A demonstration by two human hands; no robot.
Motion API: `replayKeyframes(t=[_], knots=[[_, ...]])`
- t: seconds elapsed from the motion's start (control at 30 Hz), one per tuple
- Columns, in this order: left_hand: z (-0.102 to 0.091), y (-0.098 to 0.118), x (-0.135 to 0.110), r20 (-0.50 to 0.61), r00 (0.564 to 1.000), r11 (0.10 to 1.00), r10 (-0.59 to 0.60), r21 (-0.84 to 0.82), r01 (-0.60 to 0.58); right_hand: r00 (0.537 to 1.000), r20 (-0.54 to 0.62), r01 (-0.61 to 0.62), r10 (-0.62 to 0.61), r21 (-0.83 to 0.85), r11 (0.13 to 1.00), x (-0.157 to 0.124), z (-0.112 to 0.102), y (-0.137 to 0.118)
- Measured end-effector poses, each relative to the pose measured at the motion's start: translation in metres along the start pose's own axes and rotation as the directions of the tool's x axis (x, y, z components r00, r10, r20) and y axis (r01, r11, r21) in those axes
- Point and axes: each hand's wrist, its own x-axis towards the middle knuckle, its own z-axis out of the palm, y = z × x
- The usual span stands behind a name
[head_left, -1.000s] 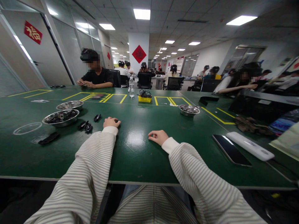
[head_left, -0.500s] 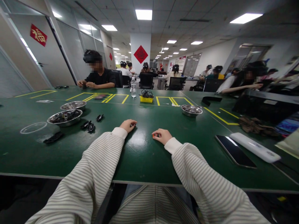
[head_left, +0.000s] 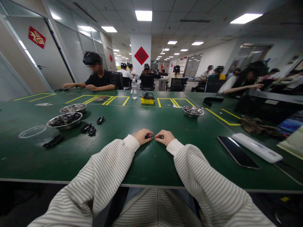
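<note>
My left hand (head_left: pixel 142 136) is closed in a pinch on a small black part (head_left: pixel 148 137) with a shiny end, just above or on the green table (head_left: pixel 142 170). Facing it from the right, my right hand (head_left: pixel 165 137) pinches a tiny orange-red piece (head_left: pixel 157 137), mostly hidden by the fingers. The fingertips of both hands are close together with a narrow gap between them. To the left, several black plastic parts (head_left: pixel 91 130) lie loose on the table, with another black part (head_left: pixel 100 120) behind them.
At left stand a steel bowl of black parts (head_left: pixel 65 126), a second steel bowl (head_left: pixel 62 110) and a clear plastic cup (head_left: pixel 33 132). Another steel bowl (head_left: pixel 193 116), a phone (head_left: pixel 238 153) and a white device (head_left: pixel 257 148) are at right. A yellow tray (head_left: pixel 147 101) and bottle (head_left: pixel 134 90) stand farther back.
My left hand has moved right and nearer to me, bringing the black part beside my right hand. The right hand has stayed nearly still. A person across the table has reached an arm sideways.
</note>
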Motion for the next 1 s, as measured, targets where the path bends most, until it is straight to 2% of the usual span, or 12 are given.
replayKeyframes(t=[0.17, 0.3, 0.5, 0.63, 0.83, 1.0], knots=[[0.0, -0.004, 0.0, -0.016, 0.999, 0.999, 0.035, 0.03, -0.034, 1.0, -0.005, -0.006, 0.006, -0.013, 1.0, -0.001, 0.0, -0.001], [0.0, -0.003, 0.0, -0.038, 0.997, 0.997, 0.071, 0.043, -0.069, 0.999, -0.013, 0.038, -0.038, 0.005, 0.999, -0.002, 0.0, -0.004], [-0.003, 0.003, -0.001, -0.072, 0.997, 0.999, 0.009, 0.032, -0.007, 0.993, -0.078, 0.095, -0.09, 0.056, 0.994, -0.003, -0.001, -0.007], [-0.004, 0.006, -0.002, -0.102, 0.995, 0.999, 0.008, 0.039, -0.004, 0.985, -0.14, 0.111, -0.099, 0.082, 0.99, -0.004, -0.004, -0.01], [-0.005, 0.008, -0.002, -0.139, 0.989, 0.997, 0.056, 0.06, -0.048, 0.981, -0.176, 0.113, -0.085, 0.157, 0.981, -0.005, -0.005, -0.011], [-0.007, 0.009, -0.004, -0.164, 0.979, 0.991, 0.117, 0.081, -0.105, 0.984, -0.177, 0.061, -0.017, 0.249, 0.967, -0.006, -0.003, -0.012]])
